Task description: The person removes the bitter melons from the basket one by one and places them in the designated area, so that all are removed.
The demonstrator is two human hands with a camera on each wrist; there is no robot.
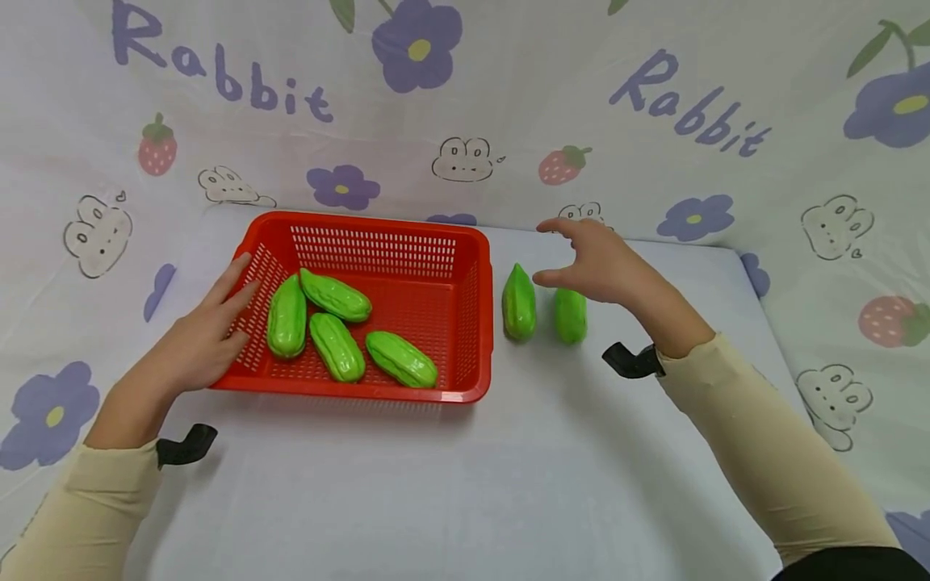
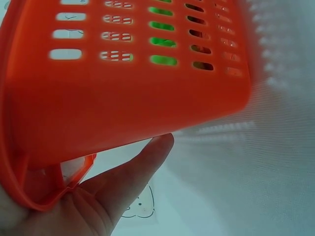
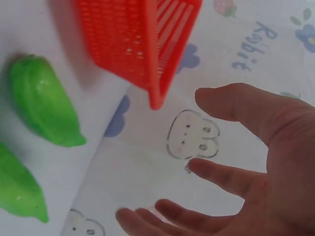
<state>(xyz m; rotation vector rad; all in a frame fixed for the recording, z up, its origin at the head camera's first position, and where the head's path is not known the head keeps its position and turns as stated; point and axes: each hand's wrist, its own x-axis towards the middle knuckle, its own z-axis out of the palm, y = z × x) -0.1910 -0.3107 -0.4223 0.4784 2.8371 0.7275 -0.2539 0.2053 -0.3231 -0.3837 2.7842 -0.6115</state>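
Observation:
My left hand (image 1: 199,343) holds the left rim of a red plastic basket (image 1: 479,323), fingers over the edge. In the left wrist view, one digit (image 2: 138,167) lies along the basket's outer wall; the other fingers are hidden. Several glossy green, ridged gourd-like vegetables (image 1: 402,359) lie inside the basket. Just right of it, two more lie on the white surface: a pointed one (image 1: 519,307) and another (image 1: 571,316) partly hidden by my right hand (image 1: 599,258). That hand hovers above them, thumb and fingers spread, with nothing between them.
The white-covered table (image 1: 450,492) extends in front of the basket. Behind it rises a cloth backdrop (image 1: 508,97) printed with rabbits, flowers and strawberries. Black bands with protruding pieces (image 1: 630,361) sit at both wrists.

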